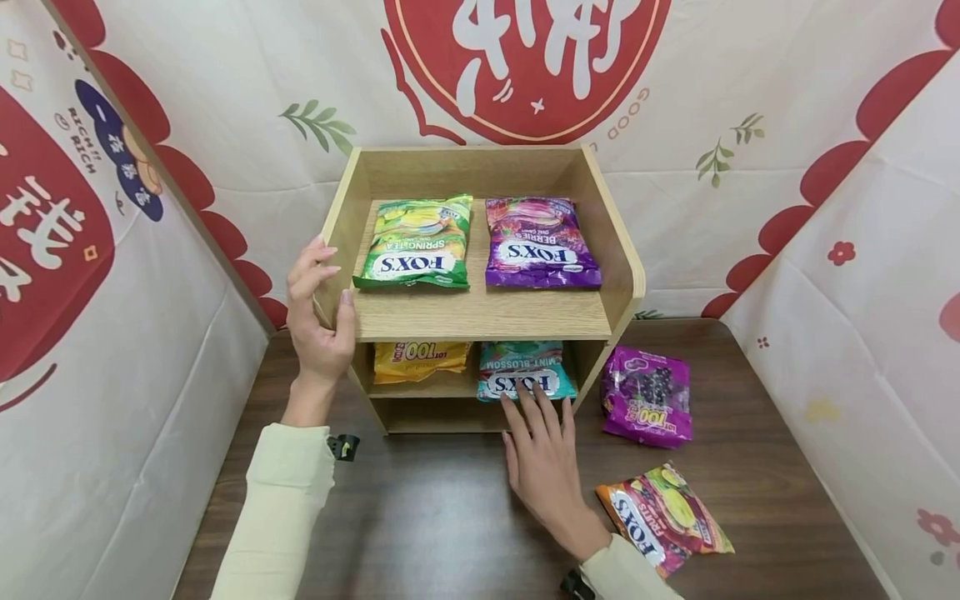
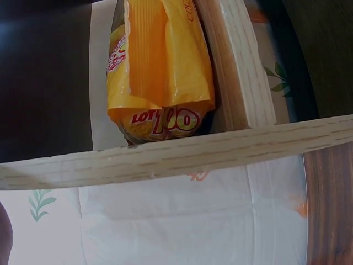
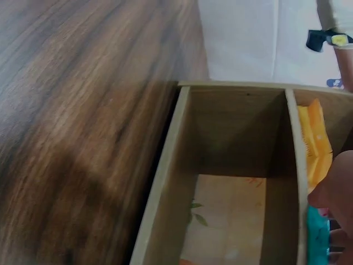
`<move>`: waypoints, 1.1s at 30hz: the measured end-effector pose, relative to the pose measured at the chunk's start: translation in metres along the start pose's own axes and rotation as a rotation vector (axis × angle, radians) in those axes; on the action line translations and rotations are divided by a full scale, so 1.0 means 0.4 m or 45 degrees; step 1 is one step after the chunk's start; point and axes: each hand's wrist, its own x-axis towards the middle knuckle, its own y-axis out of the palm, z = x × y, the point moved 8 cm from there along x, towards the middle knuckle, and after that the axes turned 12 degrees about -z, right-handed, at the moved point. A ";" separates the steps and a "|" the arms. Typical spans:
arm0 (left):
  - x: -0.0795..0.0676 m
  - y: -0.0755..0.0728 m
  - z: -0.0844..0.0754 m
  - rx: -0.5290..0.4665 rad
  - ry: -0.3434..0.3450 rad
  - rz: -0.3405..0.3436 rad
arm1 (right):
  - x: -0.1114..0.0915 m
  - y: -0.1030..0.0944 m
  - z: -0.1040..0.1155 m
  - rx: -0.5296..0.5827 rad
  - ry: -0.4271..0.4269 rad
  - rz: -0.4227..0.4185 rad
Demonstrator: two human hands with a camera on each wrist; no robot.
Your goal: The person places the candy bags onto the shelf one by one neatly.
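My left hand [image 1: 318,312] holds the left side panel of a small wooden shelf [image 1: 480,321], its thumb by the front edge. My right hand [image 1: 546,467] reaches to the middle level, its extended fingers on the front of a teal Fox's Mint Blossom candy bag [image 1: 525,367]. In the right wrist view the thumb side of this hand overlaps the teal bag [image 3: 316,234]. Left of it on that level lies a yellow Lot 100 candy bag [image 1: 420,360], also seen close in the left wrist view. The top level bears a green Spring Tea bag [image 1: 420,242] and a purple Berries bag [image 1: 540,242].
On the dark wooden table [image 1: 420,517], right of the shelf, lie a purple Lot 100 bag [image 1: 647,396] and a red-orange Fox's Fruits bag [image 1: 666,517]. Printed white cloth [image 1: 247,125] encloses the back and both sides.
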 end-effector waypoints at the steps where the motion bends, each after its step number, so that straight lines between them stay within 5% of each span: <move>1: 0.001 0.000 0.000 0.002 0.002 0.001 | -0.001 0.002 -0.001 0.005 -0.011 -0.015; 7: 0.002 0.000 -0.001 -0.005 0.001 0.002 | -0.004 0.020 -0.015 -0.002 -0.069 -0.085; 19: 0.002 0.000 0.000 0.003 -0.004 0.003 | 0.002 0.047 -0.041 0.001 -0.072 0.007; 33: 0.001 0.002 0.000 -0.002 0.000 -0.002 | 0.012 0.067 -0.067 -0.016 -0.105 -0.072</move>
